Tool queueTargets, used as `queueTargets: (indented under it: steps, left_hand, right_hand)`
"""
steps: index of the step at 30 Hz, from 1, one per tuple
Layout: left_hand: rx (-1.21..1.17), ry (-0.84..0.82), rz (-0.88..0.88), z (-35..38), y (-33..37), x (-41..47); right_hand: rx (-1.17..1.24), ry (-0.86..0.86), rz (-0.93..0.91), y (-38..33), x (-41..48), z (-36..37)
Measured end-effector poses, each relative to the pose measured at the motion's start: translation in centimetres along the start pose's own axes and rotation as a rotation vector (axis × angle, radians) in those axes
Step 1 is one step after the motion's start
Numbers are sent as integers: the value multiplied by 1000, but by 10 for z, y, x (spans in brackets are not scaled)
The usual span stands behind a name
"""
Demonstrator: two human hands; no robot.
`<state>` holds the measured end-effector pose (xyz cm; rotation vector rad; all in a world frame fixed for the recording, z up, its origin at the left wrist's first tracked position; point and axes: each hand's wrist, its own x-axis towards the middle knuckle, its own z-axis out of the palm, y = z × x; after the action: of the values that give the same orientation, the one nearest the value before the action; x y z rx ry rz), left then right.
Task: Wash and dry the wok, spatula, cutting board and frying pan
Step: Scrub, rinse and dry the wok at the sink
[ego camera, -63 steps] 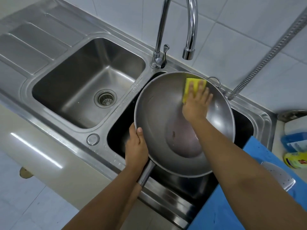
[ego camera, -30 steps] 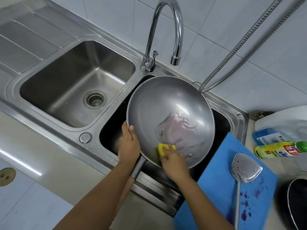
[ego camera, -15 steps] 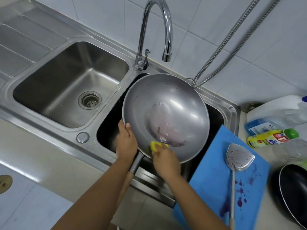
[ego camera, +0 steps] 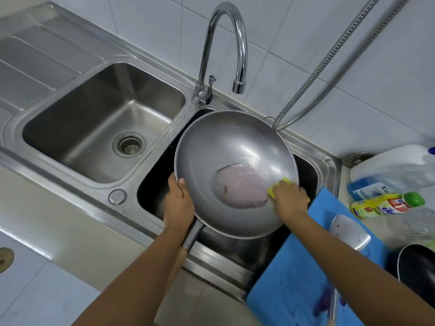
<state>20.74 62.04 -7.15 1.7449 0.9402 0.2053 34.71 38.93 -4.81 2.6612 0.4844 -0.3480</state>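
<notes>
Wok (ego camera: 235, 147) sits tilted over the right basin of the sink (ego camera: 329, 161), bowl facing the camera. It is grey metal with a wet sheen and a pinkish soapy smear across the bottom. Left grip (ego camera: 178, 204) clasps the rim just above the handle, thumb inside. Right grip (ego camera: 289, 198) holds a yellow sponge (ego camera: 271, 191) pressed to the inner wall, right of the smear. On the table to the right: blue cutting board (ego camera: 294, 278) (purple stains), spatula (ego camera: 348, 231) lying on it, black frying pan (ego camera: 419, 267) at frame edge.
</notes>
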Motion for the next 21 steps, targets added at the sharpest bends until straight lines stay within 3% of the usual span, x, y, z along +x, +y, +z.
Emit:
queueTargets:
  steps: [5,11,14,18,21]
  left_hand:
    - [-12,8,25,1,0,0]
    - [6,16,20,1,1,0]
    - [10,30,-4,2,1,1]
    - [18,35,3,4,1,3]
    - [-3,22,-10,4,-1,4]
  right_hand:
    - [101,23,109,-19,42,5]
    - [477,-217,33,-116,-33,2]
    - [708,-260,-108,-148,-23,-22]
    - [860,-72,-277,-181,34,-44]
    - [736,53,-246,-166,88,-39]
